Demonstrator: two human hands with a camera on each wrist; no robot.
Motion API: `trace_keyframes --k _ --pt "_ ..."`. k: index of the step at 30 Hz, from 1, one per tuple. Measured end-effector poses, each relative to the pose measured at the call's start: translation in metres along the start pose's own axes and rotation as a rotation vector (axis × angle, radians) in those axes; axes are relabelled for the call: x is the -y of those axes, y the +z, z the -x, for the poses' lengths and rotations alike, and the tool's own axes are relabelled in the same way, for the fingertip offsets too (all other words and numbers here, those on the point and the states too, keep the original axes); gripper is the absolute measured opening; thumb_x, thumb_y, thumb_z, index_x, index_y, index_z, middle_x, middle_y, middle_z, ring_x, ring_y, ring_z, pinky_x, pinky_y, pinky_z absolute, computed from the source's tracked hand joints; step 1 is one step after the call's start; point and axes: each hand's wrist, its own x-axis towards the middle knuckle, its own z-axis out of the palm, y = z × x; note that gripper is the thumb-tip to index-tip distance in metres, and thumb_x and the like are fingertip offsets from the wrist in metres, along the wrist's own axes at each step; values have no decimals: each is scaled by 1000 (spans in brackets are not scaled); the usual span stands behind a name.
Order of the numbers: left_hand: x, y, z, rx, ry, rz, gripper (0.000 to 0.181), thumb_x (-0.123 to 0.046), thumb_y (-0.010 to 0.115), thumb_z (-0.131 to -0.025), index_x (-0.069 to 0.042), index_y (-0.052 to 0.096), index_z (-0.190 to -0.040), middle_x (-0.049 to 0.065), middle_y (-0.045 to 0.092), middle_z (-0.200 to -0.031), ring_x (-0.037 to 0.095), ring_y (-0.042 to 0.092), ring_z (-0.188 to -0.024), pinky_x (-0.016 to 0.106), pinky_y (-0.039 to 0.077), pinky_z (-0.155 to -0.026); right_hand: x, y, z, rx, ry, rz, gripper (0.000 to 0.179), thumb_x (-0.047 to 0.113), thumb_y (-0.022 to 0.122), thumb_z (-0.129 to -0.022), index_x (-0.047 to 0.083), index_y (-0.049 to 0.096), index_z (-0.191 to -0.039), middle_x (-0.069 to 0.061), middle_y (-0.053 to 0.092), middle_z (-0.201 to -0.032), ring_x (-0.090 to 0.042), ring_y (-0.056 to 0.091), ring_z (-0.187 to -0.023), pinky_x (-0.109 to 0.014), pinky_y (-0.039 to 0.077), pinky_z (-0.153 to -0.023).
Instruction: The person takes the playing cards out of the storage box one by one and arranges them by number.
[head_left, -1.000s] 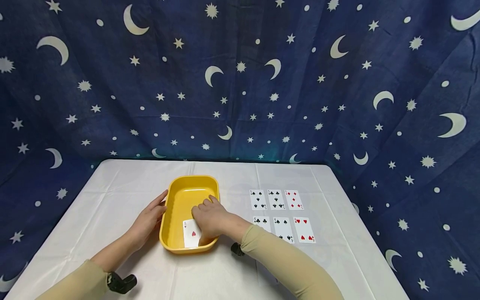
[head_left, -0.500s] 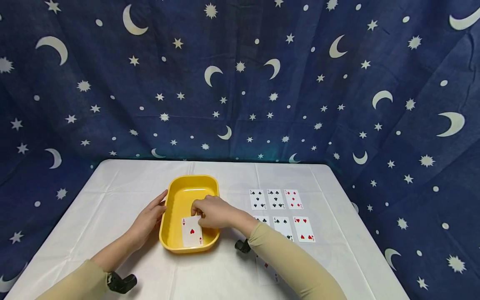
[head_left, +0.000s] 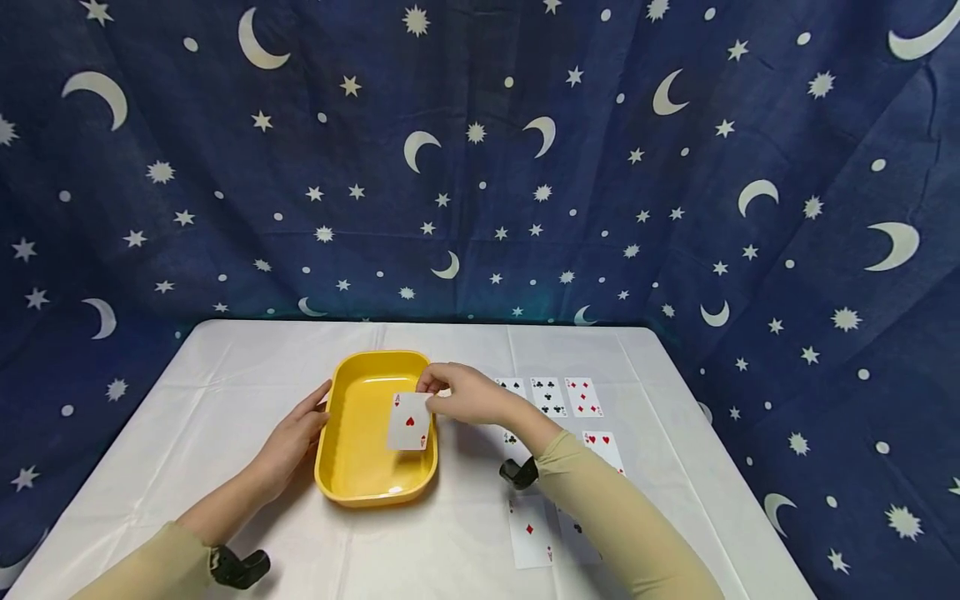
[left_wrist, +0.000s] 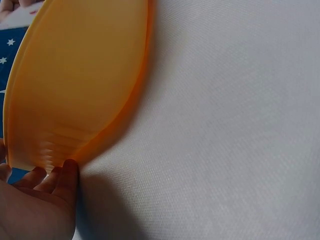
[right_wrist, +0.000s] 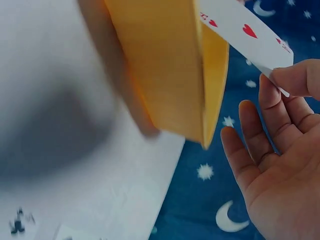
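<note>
My right hand (head_left: 468,396) pinches an ace of hearts (head_left: 409,421) by its corner, thumb against bent fingers. The card hangs face up above the right side of a yellow tray (head_left: 348,485). In the right wrist view the same ace (right_wrist: 235,25) slants over the tray's wall (right_wrist: 160,65), and the other fingers of the hand (right_wrist: 280,170) are spread loosely below it. My left hand (head_left: 288,446) rests against the tray's left wall. Seen from the left wrist, that hand's fingertips (left_wrist: 65,180) touch the tray's outer side (left_wrist: 80,70).
Face-up playing cards lie in rows right of the tray, among them a five of clubs (head_left: 549,397), a five of diamonds (head_left: 584,397), a four of hearts (head_left: 603,450) and an ace of diamonds (head_left: 531,533). My right forearm (head_left: 600,508) covers several. A white cloth (head_left: 255,358) covers the table.
My right hand has taken the ace of hearts at its corner, lifted it off the tray's floor and moved it up and to the right. The left hand stays at the tray's side.
</note>
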Motion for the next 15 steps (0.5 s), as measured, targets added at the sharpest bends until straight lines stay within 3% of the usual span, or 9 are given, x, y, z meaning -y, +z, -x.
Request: trace_keyframes --k 5,15 --pt "-1 0 -1 10 0 -2 63 -24 36 -110 -27 8 -166 20 18 -168 38 32 -149 53 26 -120 -9 -22 16 -54 22 -82 16 13 62 -92 14 68 -107 3 66 -97 -16 60 -93 -32 51 -86" --pt "0 1 -1 14 -33 0 64 -24 37 -109 -28 7 -166 20 17 -168 40 32 -148 55 26 -119 -39 -55 69 -141 124 -59 17 12 61 -92 17 70 -106 1 64 -98 -19 58 -91 -37 51 -80"
